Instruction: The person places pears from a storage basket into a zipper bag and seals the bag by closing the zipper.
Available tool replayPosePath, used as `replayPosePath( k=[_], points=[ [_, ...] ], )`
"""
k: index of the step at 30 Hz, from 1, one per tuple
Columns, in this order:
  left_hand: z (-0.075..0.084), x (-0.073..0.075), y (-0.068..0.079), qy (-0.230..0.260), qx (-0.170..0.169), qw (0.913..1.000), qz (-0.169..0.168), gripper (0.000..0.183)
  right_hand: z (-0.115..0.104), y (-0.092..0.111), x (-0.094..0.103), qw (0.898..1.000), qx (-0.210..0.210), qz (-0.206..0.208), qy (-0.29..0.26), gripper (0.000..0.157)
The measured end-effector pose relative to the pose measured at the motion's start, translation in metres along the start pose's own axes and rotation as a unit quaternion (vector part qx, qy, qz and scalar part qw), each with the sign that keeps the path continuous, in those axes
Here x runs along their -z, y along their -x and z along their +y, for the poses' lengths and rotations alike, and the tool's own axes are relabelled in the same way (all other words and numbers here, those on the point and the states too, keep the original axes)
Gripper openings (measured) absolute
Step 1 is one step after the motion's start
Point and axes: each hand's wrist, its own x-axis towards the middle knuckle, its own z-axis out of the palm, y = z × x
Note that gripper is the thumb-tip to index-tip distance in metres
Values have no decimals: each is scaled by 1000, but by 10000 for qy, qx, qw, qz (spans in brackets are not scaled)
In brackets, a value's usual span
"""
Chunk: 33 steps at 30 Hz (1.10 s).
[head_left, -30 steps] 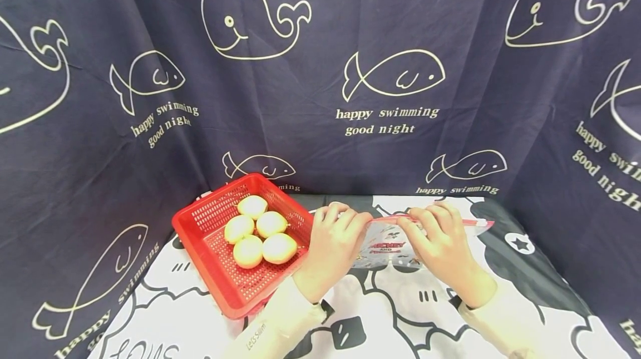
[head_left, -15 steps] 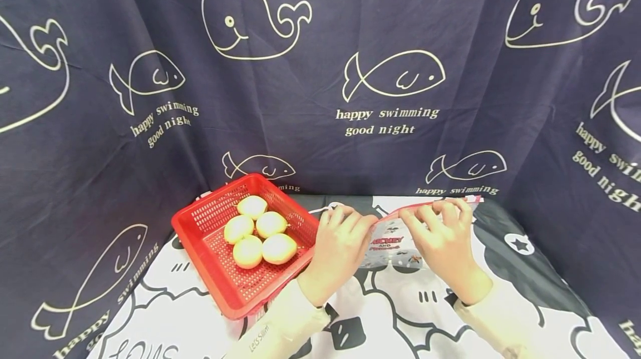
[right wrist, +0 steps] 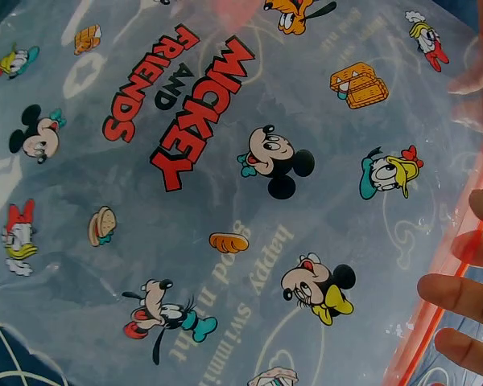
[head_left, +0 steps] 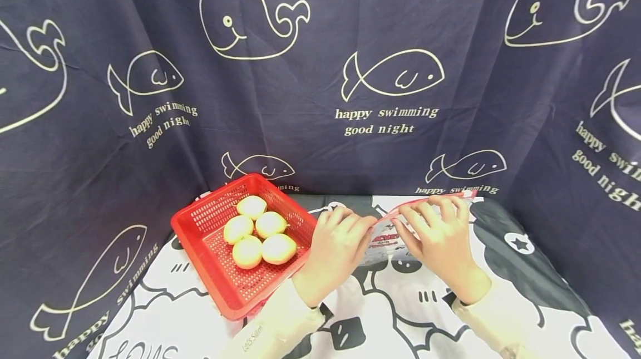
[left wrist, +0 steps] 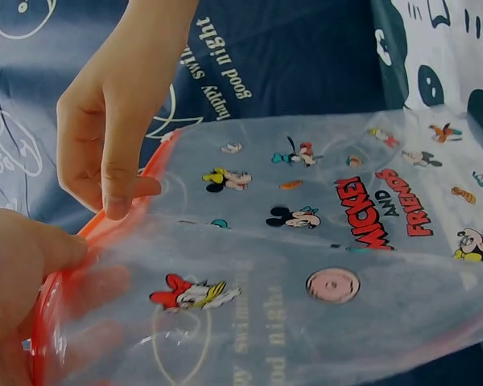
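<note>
A clear zip bag [left wrist: 266, 185] with a red top strip and printed cartoon characters is held up above the table between both hands. My left hand [head_left: 336, 250] pinches the strip's left part; in the left wrist view its thumb [left wrist: 64, 245] lies over the edge and its fingers show through the film. Farther right along the same strip, my right hand [head_left: 443, 245] holds the edge with bent fingers. A white slider [head_left: 469, 194] sits at the strip's right end. Nothing shows inside the bag, whose print [right wrist: 201, 112] fills the right wrist view.
Left of my hands stands a red perforated basket [head_left: 197, 253] with several round yellow fruits [head_left: 270, 224] in it. A black-and-white patterned cloth [head_left: 365, 314] covers the table. Dark blue curtains [head_left: 320, 25] with fish and whale drawings enclose the back and sides.
The strip's right end has tilted up and moved left. My right hand has shifted its fingers along the edge, with the thumb lower and wider apart. The left hand has hardly moved.
</note>
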Motion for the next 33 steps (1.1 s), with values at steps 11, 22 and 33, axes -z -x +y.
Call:
replayPosePath(
  k=[11,22,33],
  points=[
    [-4,13,-4,187,-279,9991,-264,21,3,1,4,9993,-146,-200,-269,37],
    [-12,29,-12,647,-333,9860,-1498,38,9,-3,7,9954,132,-511,-793,39],
    [-34,36,-32,1241,-676,9579,-2500,38,16,-3,8,9907,327,-637,-1155,40]
  ],
)
